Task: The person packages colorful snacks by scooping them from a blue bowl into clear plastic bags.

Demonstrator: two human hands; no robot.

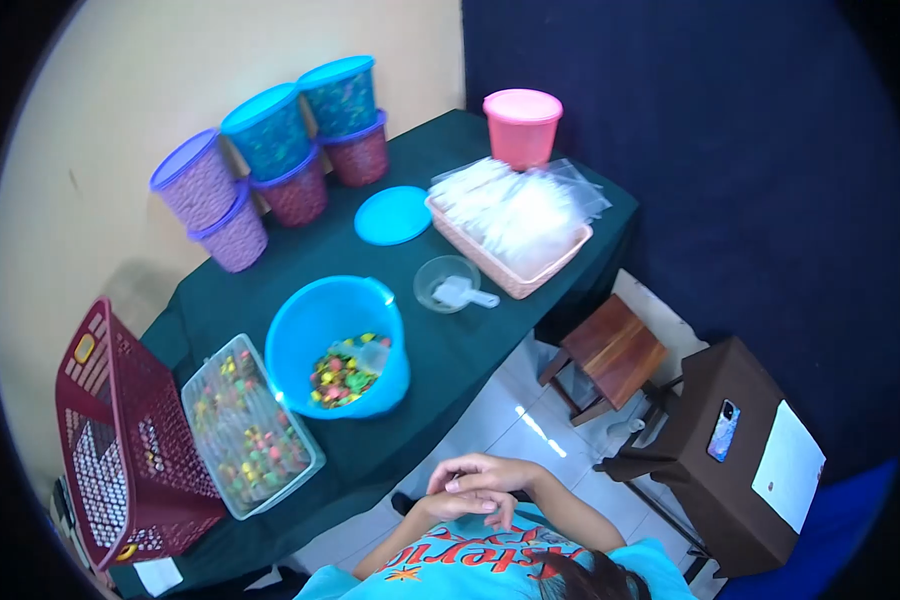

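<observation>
One maroon lattice basket [175, 520] stands at the left end of the green-covered bench [220, 300]. Just beside it, a clear tray [319, 460] contains transparent packets [260, 440] of small red, yellow, green and orange pieces. Toward the wall, six lidded tubs stand in stacks of two: a pair of lilac tubs [200, 187] with purple lids and pale speckled contents, then two blue tubs [270, 138], each resting upon a dark red tub [292, 197] with a purple lid. To the right of the tray, near the front edge of the bench, is a bright blue open tub [320, 312], smooth-walled and round; a loose heap of coloured pieces [340, 383] covers its bottom, with a translucent object among them, possibly a scoop, though its outline is unclear. Farther right, a flat blue lid [393, 215] lies near a clear bowl [431, 269] containing a white scoop [457, 291]. In front of the bench, the right hand [485, 472] lies across the left hand [470, 507], both relaxed with fingers loosely extended. A pink woven basket [485, 272] bears heaped clear bags [510, 210]; behind it stands a pink lidded tub [522, 135].
</observation>
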